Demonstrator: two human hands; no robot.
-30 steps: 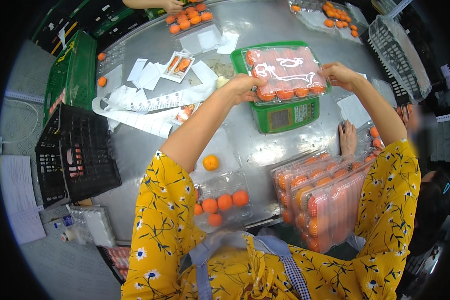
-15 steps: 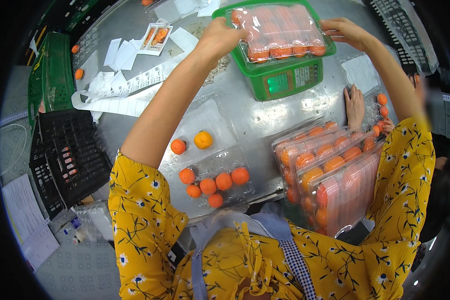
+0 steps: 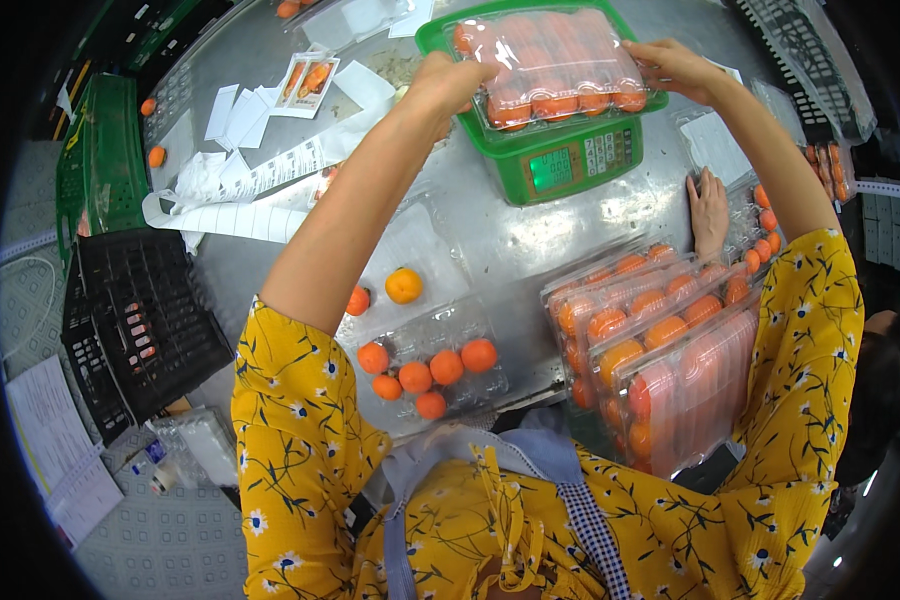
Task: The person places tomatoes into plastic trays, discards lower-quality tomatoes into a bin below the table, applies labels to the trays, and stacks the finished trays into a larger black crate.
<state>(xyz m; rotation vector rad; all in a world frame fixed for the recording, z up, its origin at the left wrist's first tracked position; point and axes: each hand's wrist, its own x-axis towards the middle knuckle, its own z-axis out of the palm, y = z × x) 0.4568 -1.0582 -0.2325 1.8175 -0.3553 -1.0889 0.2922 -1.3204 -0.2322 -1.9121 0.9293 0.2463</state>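
Observation:
A clear plastic clamshell [image 3: 548,66] full of orange fruit lies on the green weighing scale [image 3: 570,160] at the far side of the metal table [image 3: 490,230]. My left hand [image 3: 452,82] grips its left end and my right hand [image 3: 672,68] holds its right end. Nearer to me an open clear tray [image 3: 425,370] holds several loose oranges, with one larger orange [image 3: 403,285] just beyond it. A stack of filled clamshells [image 3: 660,350] leans at my right.
Another person's hand [image 3: 708,210] rests flat on the table right of the scale, beside more fruit packs [image 3: 760,225]. Paper labels and a label strip [image 3: 240,180] lie at the left. A black crate [image 3: 135,320] and a green crate [image 3: 95,160] stand left of the table.
The view has tilted down and forward, so the scale and clamshell sit higher in the picture. Both hands stay on the clamshell's ends on the scale.

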